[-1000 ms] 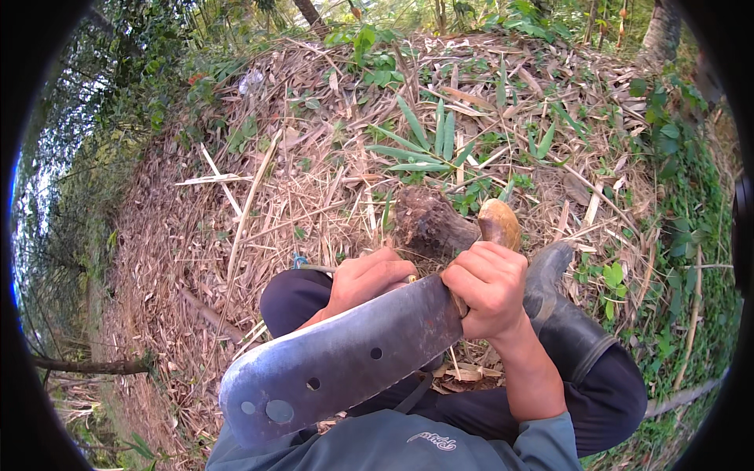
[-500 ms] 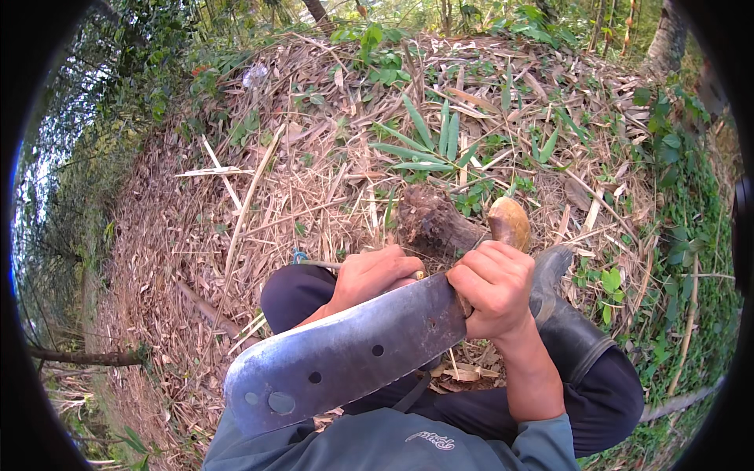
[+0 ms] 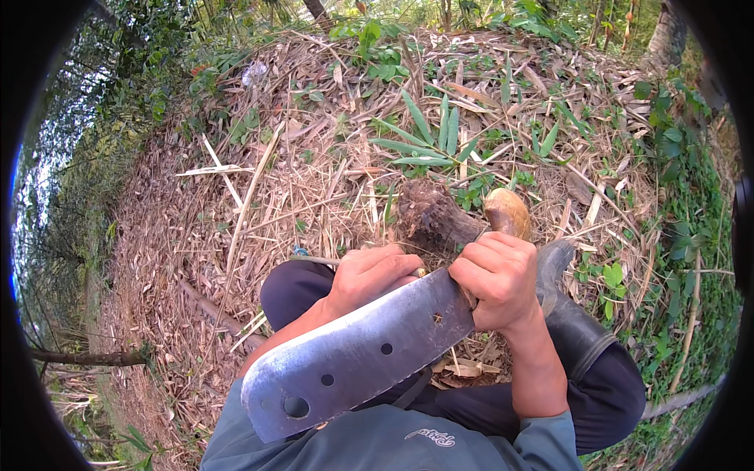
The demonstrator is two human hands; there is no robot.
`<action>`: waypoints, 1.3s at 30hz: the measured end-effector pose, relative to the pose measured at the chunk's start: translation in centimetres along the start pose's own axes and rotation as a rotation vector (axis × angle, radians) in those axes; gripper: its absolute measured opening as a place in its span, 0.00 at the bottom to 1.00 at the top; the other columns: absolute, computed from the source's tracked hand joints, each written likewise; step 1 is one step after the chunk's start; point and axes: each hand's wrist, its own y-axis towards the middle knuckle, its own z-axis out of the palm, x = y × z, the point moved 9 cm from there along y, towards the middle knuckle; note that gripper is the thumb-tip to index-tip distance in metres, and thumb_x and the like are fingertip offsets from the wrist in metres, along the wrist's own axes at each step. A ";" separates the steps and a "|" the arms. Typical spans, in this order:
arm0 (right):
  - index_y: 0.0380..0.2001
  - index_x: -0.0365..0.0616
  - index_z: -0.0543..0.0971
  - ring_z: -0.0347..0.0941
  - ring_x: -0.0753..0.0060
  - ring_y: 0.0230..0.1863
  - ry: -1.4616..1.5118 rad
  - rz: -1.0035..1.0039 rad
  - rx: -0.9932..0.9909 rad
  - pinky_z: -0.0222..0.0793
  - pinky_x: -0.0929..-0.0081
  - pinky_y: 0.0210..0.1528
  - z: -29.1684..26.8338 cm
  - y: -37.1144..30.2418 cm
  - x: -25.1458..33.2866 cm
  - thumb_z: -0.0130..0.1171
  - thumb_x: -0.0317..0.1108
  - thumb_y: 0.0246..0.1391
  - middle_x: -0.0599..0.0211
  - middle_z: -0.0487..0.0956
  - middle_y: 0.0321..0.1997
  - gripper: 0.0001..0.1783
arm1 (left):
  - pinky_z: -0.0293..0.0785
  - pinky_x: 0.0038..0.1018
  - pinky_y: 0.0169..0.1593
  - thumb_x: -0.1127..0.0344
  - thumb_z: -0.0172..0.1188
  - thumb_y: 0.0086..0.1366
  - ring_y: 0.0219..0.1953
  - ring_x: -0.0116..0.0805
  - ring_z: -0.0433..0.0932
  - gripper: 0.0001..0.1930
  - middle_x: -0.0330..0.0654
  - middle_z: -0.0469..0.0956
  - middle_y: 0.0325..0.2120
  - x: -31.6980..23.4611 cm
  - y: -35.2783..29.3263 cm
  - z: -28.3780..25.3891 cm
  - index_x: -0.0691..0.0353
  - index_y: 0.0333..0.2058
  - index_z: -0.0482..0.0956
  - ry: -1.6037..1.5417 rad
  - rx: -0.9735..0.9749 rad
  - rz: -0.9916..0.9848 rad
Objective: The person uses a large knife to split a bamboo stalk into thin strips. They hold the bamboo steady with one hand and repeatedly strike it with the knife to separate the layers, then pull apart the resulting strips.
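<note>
My right hand (image 3: 496,279) is closed round the handle of a broad cleaver (image 3: 353,357). The rounded wooden end (image 3: 508,212) of that handle sticks out beyond my fist. Its wide steel blade has several round holes and slants down to the left across my lap. Behind the blade's upper edge, my left hand (image 3: 375,273) is closed on a thin stick (image 3: 318,259); a pale cut end peeks out by the thumb, close to the blade. Part of my left fingers and forearm is hidden by the blade.
A rough brown stump (image 3: 432,213) stands just past my hands. My dark boot (image 3: 573,330) rests at the right. Dry leaves and split strips (image 3: 255,196) litter the ground, with a green leafy sprig (image 3: 440,137) farther off. Vines (image 3: 683,259) grow along the right.
The cleaver's blade has shifted slightly right and tilted, its far end swinging toward my middle; its holes now show clearly. My right hand has risen a little, while my left hand stays nearly in place.
</note>
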 end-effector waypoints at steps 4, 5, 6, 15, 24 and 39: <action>0.15 0.48 0.71 0.70 0.62 0.19 0.018 0.017 -0.032 0.65 0.68 0.23 -0.2 -0.2 -0.6 0.57 0.35 0.29 0.69 0.67 0.15 0.07 | 0.70 0.30 0.23 0.72 0.67 0.56 0.19 0.36 0.74 0.09 0.41 0.72 0.20 -0.1 0.0 0.1 0.66 0.35 0.79 0.047 -0.008 0.044; 0.15 0.48 0.71 0.70 0.61 0.19 0.019 0.023 -0.041 0.65 0.67 0.23 -0.3 -0.3 -1.0 0.57 0.34 0.30 0.68 0.67 0.15 0.06 | 0.69 0.30 0.23 0.72 0.67 0.56 0.19 0.35 0.74 0.09 0.40 0.72 0.20 1.8 -0.9 1.3 0.65 0.35 0.79 -0.046 0.147 -0.094; 0.15 0.47 0.71 0.71 0.60 0.19 -0.025 0.078 -0.053 0.65 0.66 0.24 -0.3 -0.5 -2.0 0.58 0.34 0.32 0.67 0.68 0.15 0.06 | 0.69 0.29 0.23 0.71 0.68 0.56 0.19 0.34 0.74 0.10 0.40 0.71 0.19 3.8 -2.7 2.1 0.65 0.35 0.79 -0.132 0.300 -0.236; 0.19 0.40 0.74 0.72 0.53 0.20 -0.045 0.489 -0.157 0.66 0.63 0.25 -3.2 -4.8 -10.7 0.68 0.44 0.40 0.59 0.72 0.17 0.19 | 0.68 0.28 0.23 0.64 0.64 0.65 0.21 0.31 0.75 0.10 0.41 0.79 0.23 0.7 0.6 -0.2 0.65 0.38 0.82 0.013 -0.003 -0.085; 0.16 0.47 0.73 0.70 0.64 0.18 0.061 0.057 -0.080 0.67 0.69 0.25 0.0 -0.5 -0.8 0.62 0.39 0.27 0.70 0.67 0.15 0.11 | 0.70 0.30 0.23 0.72 0.67 0.57 0.20 0.35 0.75 0.10 0.42 0.75 0.21 0.6 0.3 0.2 0.64 0.38 0.81 -0.060 -0.060 -0.032; 0.15 0.47 0.72 0.70 0.64 0.18 0.039 0.039 -0.066 0.67 0.69 0.25 0.0 0.1 0.4 0.60 0.36 0.28 0.70 0.67 0.16 0.09 | 0.70 0.32 0.24 0.71 0.67 0.57 0.21 0.38 0.76 0.10 0.43 0.74 0.22 0.4 0.1 -0.5 0.66 0.37 0.80 -0.063 -0.010 -0.044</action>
